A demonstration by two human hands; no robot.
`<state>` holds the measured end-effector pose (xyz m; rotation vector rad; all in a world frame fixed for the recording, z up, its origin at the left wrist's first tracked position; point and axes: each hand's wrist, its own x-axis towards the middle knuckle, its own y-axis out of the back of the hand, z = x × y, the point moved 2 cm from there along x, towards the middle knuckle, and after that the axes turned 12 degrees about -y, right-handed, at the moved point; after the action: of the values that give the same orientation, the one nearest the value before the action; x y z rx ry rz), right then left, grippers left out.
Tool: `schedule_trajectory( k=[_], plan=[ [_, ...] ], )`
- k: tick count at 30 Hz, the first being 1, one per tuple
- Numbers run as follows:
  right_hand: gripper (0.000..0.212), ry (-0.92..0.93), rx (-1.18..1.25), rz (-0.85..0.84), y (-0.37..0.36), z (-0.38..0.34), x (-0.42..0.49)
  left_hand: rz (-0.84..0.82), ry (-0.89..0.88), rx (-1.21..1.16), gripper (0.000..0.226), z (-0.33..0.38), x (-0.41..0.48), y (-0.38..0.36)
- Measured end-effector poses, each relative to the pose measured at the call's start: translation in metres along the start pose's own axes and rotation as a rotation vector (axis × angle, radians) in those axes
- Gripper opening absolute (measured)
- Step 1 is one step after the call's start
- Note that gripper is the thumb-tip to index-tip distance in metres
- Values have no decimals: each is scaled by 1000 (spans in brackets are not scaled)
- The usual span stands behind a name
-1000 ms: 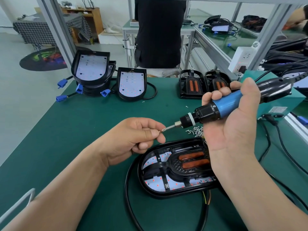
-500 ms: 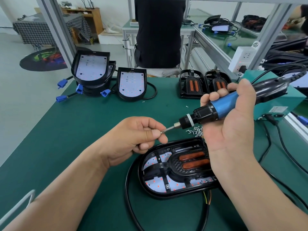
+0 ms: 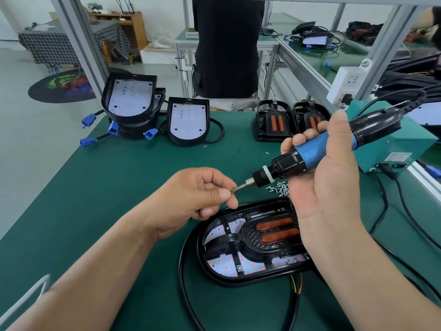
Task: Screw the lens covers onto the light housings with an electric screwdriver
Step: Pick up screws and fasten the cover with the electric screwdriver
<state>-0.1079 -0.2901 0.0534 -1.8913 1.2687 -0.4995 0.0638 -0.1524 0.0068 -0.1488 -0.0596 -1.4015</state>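
Step in hand: loading a screw onto the bit. The left hand (image 3: 198, 197) has its fingers (image 3: 220, 194) pinched at the bit tip (image 3: 241, 186); the screw itself is hidden between them. The right hand (image 3: 329, 187) grips the electric screwdriver (image 3: 310, 154), centre right of the frame. The light housing (image 3: 214, 271) with its lens cover (image 3: 262, 237) lies on the tabletop (image 3: 95, 199) at lower centre. Recommendation: seat the screw square on the bit before lowering it to a hole. Spare screws (image 3: 279, 188) lie just beyond the housing.

Screwdriver (image 3: 317, 151) slightly nearer left hand (image 3: 191, 194)
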Motion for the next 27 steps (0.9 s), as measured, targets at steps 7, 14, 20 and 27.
schedule_trajectory(
  k=[7,14,20,27],
  plan=[
    [37,-24,-38,13,-1,-2,1,-21,-11,53,13,2,-1,0],
    [37,-18,-71,47,-1,0,0,-31,-29,75,14,0,0,0],
    [39,-44,-35,84,2,0,2,-20,-36,44,14,-2,1,-1],
    [43,-52,19,81,4,-3,4,31,1,65,34,0,1,-1]
  ],
)
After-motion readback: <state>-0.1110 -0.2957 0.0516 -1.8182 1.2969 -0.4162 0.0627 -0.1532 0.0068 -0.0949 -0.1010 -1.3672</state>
